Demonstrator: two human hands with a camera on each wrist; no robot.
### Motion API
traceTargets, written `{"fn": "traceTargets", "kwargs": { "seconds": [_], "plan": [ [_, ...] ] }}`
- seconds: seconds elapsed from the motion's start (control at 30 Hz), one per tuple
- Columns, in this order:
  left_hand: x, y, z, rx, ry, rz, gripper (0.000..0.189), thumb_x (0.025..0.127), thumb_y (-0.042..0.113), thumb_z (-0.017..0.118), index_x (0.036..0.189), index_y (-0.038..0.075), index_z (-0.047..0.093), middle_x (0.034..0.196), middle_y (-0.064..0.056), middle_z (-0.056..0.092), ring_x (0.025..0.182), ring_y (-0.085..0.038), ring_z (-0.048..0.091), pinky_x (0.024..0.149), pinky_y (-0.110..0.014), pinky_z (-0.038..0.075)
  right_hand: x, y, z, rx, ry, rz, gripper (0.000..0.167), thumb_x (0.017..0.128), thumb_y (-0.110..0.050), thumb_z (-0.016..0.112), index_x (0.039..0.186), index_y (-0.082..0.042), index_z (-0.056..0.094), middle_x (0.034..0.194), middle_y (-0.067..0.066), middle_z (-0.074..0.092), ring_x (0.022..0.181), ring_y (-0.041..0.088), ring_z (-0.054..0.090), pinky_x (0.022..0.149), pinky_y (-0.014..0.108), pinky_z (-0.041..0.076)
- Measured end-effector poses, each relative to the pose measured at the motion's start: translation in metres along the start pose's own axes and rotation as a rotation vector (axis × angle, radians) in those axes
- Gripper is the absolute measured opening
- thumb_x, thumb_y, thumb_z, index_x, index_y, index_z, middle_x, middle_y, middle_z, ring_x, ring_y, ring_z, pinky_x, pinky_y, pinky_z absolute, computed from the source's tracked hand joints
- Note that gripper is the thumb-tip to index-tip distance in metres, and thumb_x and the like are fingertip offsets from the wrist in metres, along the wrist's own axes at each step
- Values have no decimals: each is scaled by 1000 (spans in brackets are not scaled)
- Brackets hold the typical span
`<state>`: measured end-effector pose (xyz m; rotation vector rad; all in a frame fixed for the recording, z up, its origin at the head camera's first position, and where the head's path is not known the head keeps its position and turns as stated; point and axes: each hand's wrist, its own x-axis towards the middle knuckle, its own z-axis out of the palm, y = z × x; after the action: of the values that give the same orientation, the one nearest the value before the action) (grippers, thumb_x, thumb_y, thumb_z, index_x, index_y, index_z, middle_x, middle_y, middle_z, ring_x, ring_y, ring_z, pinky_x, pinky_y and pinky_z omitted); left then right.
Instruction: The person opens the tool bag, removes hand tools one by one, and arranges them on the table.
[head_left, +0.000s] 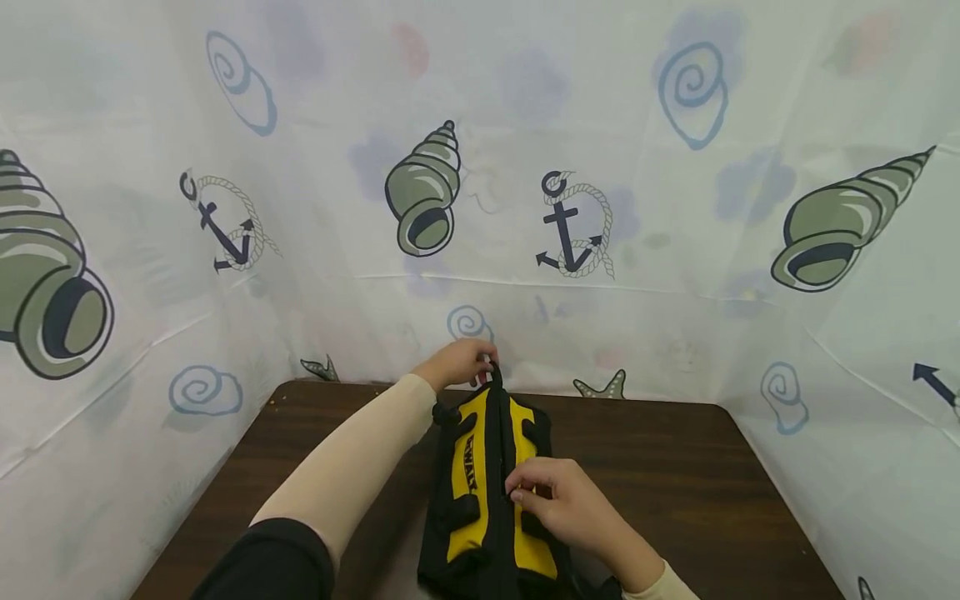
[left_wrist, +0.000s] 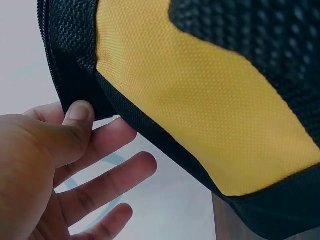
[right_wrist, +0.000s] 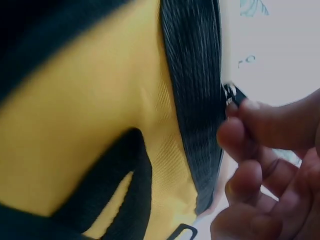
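A yellow and black tool bag (head_left: 468, 467) stands on the table, its long black zipper (head_left: 501, 442) running along the top. At the far end my left hand (head_left: 459, 362) pinches the zipper's black end tab (left_wrist: 82, 92) between thumb and forefinger; the other fingers spread loosely below it in the left wrist view. My right hand (head_left: 566, 504) is over the middle of the bag, pinching the zipper pull (right_wrist: 237, 95) with thumb and forefinger. Black strap handles (right_wrist: 142, 170) lie against the bag's yellow sides.
The dark brown wooden table (head_left: 645, 450) extends to both sides of the bag. A white cloth backdrop (head_left: 495, 192) printed with shells and anchors rises behind the table's far edge and along both sides.
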<state>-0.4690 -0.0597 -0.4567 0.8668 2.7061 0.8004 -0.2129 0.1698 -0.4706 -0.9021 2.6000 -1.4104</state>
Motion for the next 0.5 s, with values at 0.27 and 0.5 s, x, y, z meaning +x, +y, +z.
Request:
{"fn": "traceTargets", "kwargs": {
  "seconds": [0.27,0.5],
  "plan": [
    [-2,0,3,-2,6,-20,15,114,13,60,114,16,74,100,-11,78,91,-24,76,78,-31,64,-34,-12,11,72,-147,-259,10,110,-17,68,110,-20,77,97,-1,75,84,-2,64,76,23,62],
    [3,-4,3,27,27,0,15,114,12,59,112,18,73,98,-14,79,87,-23,75,78,-31,63,-50,-24,28,-45,-209,-513,14,109,-9,68,106,-21,75,81,-8,60,76,-10,52,70,4,48]
  ]
}}
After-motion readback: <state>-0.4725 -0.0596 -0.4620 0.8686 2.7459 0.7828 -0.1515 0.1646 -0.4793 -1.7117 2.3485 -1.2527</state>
